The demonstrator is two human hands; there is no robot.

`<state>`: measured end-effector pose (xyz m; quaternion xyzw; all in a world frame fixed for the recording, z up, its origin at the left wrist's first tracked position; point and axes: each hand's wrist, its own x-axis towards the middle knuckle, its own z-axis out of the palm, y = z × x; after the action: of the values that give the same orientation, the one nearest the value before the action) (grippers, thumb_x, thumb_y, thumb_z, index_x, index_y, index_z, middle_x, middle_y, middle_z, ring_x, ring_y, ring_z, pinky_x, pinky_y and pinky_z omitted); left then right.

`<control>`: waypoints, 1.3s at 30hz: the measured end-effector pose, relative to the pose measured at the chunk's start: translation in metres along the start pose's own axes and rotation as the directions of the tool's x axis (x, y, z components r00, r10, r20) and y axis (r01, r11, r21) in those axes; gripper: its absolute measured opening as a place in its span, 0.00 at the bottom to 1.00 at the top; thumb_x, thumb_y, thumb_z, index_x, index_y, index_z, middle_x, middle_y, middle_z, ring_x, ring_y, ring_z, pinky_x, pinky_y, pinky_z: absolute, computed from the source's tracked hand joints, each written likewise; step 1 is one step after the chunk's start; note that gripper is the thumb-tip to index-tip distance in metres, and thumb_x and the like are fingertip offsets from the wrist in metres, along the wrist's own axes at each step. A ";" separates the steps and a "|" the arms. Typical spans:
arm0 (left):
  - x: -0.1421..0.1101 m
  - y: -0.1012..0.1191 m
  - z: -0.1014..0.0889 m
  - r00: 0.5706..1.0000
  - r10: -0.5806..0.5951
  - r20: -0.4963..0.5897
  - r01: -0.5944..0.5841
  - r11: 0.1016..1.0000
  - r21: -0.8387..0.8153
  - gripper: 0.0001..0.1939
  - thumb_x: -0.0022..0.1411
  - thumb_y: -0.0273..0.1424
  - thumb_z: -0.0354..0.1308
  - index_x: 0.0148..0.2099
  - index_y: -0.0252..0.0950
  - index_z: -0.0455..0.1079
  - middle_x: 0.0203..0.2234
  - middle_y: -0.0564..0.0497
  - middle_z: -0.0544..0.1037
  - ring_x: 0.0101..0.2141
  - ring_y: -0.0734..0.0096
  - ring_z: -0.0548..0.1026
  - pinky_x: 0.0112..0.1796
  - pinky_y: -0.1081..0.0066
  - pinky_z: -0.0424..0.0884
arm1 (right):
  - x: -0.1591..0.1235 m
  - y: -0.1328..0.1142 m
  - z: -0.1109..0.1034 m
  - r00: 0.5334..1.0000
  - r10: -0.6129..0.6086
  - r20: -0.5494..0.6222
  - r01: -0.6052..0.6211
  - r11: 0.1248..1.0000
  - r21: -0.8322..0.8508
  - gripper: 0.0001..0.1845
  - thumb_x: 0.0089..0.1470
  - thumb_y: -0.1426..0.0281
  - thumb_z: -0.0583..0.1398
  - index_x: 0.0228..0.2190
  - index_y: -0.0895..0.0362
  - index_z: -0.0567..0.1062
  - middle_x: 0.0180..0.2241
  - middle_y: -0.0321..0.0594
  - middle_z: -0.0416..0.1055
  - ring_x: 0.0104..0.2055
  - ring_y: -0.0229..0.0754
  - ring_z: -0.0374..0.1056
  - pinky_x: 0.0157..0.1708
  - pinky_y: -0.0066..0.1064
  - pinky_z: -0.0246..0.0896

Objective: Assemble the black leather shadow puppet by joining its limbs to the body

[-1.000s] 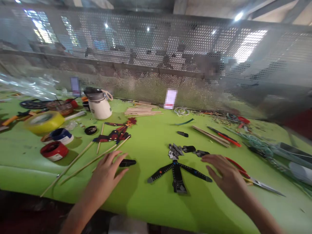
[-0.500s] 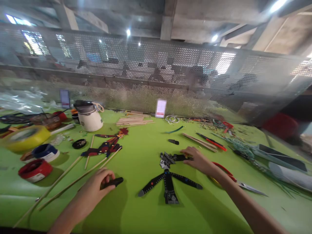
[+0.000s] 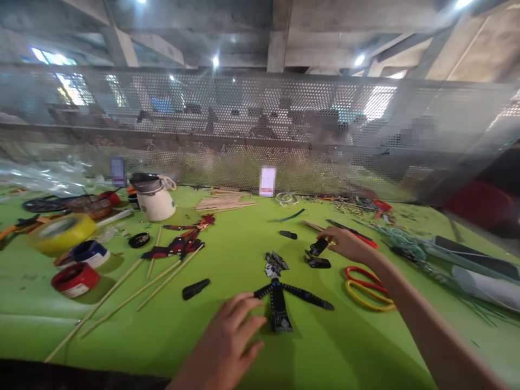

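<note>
Well to the left of the black figure (image 3: 279,314), a yellow tape roll (image 3: 83,233) and a red tape roll (image 3: 77,281) sit on the green bench (image 3: 239,244); nearer the figure, but beyond it, lies a red-and-dark puppet (image 3: 179,246) with thin sticks; just left of the figure is a loose black piece (image 3: 196,289); the left hand (image 3: 229,338) is open with fingers loosely parted, gripping nothing, and hides the end of the figure's near arm, though whether it touches cannot be told; the figure lies flat, head away from the person; to its upper right, the right hand (image 3: 345,245) pinches a small black segment (image 3: 317,248) by its end, a second segment (image 3: 320,263) close below; right of the figure rest red-and-yellow scissor handles (image 3: 369,308).
</note>
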<state>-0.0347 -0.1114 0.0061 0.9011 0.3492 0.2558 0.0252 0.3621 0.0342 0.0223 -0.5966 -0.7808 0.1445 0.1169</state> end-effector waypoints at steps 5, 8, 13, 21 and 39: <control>0.030 0.024 0.023 0.951 -0.100 0.294 0.103 0.995 0.008 0.26 0.61 0.35 0.66 0.61 0.41 0.70 0.63 0.45 0.67 0.62 0.50 0.65 0.58 0.51 0.68 | 0.039 0.010 0.018 0.998 -0.007 0.060 0.010 0.999 -0.051 0.11 0.60 0.72 0.62 0.45 0.58 0.76 0.54 0.45 0.71 0.55 0.48 0.67 0.57 0.47 0.62; 0.059 0.011 0.033 0.964 -0.101 0.246 0.090 0.994 0.058 0.22 0.66 0.38 0.61 0.59 0.36 0.71 0.62 0.40 0.68 0.62 0.48 0.64 0.59 0.49 0.65 | 0.079 -0.012 0.038 0.999 0.009 0.054 -0.006 0.998 -0.062 0.17 0.64 0.64 0.60 0.52 0.57 0.72 0.55 0.46 0.69 0.53 0.47 0.69 0.52 0.46 0.68; 0.078 -0.010 0.050 0.969 -0.077 0.236 0.058 0.995 0.085 0.22 0.64 0.37 0.63 0.57 0.33 0.72 0.61 0.39 0.69 0.63 0.48 0.63 0.60 0.50 0.64 | 0.123 -0.046 0.050 0.991 0.085 0.099 -0.076 0.993 -0.091 0.18 0.63 0.63 0.61 0.51 0.59 0.72 0.51 0.45 0.71 0.49 0.47 0.71 0.47 0.44 0.71; -0.034 -0.082 -0.008 0.820 -0.572 0.023 0.571 0.820 0.040 0.15 0.64 0.30 0.60 0.54 0.39 0.72 0.51 0.43 0.73 0.55 0.53 0.70 0.56 0.54 0.66 | 0.120 -0.042 0.047 0.973 0.146 0.180 -0.133 0.988 -0.078 0.17 0.64 0.63 0.60 0.50 0.59 0.73 0.51 0.45 0.71 0.49 0.46 0.71 0.48 0.43 0.71; -0.055 -0.108 -0.006 0.631 -0.748 0.204 0.772 0.584 -0.250 0.12 0.58 0.40 0.61 0.34 0.38 0.65 0.25 0.54 0.72 0.27 0.68 0.72 0.29 0.73 0.64 | 0.001 -0.102 0.066 0.990 0.133 0.036 -0.134 0.860 0.493 0.19 0.44 0.58 0.72 0.27 0.58 0.73 0.26 0.41 0.76 0.26 0.41 0.72 0.28 0.33 0.70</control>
<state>-0.1388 -0.0664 -0.0370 0.6576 0.6541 0.2379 0.2883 0.2472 0.0043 -0.0024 -0.5995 -0.6747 0.3470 0.2550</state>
